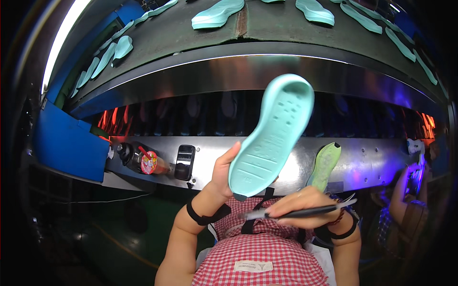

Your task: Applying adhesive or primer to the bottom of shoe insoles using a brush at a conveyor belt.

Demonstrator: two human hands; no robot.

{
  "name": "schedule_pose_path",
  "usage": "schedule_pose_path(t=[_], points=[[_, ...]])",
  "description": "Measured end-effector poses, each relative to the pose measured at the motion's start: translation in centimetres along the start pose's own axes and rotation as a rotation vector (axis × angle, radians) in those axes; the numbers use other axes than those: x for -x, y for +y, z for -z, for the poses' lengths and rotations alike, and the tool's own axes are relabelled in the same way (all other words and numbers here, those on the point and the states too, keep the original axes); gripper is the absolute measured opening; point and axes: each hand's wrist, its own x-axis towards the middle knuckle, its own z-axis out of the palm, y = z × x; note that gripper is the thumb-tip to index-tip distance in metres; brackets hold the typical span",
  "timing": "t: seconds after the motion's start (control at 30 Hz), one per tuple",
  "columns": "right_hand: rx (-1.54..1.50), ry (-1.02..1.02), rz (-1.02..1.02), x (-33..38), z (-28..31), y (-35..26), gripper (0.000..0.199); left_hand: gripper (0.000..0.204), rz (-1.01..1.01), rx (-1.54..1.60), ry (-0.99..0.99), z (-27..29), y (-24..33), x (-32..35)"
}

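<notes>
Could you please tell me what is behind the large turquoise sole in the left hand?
Behind the turquoise sole, parts of the upper metal band, the dark slot and the lower metal ledge show around its outline. What lies directly behind it is covered.

1. a dark bottle (125,152) at the left of the metal ledge (210,176).
2. a cup (149,163) with a colourful lid and red straw (143,151), just beside the bottle.
3. a black phone (184,162), right of the cup.
4. a blue panel (67,138), farther left.
5. a pale cord (109,200) below.
</notes>
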Motion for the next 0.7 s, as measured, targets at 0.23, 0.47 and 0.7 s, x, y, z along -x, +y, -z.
schedule_pose_path(t=[0.23,0.47,0.7], points=[[0.345,-0.3,-0.074,-0.4,2.4,-0.3,0.024,0.048,0.316,-0.586,0.307,-0.9,0.2,0.3],[0.495,-0.365,-0.091,0.5,2.8,0.6,0.028,0.042,0.391,-0.712,0.419,-0.8,0.3,0.9],[0.504,-0.273,-0.121,0.6,4.2,0.0,0.025,0.045,0.393,-0.807,0.445,-0.8,0.7,1.3]])
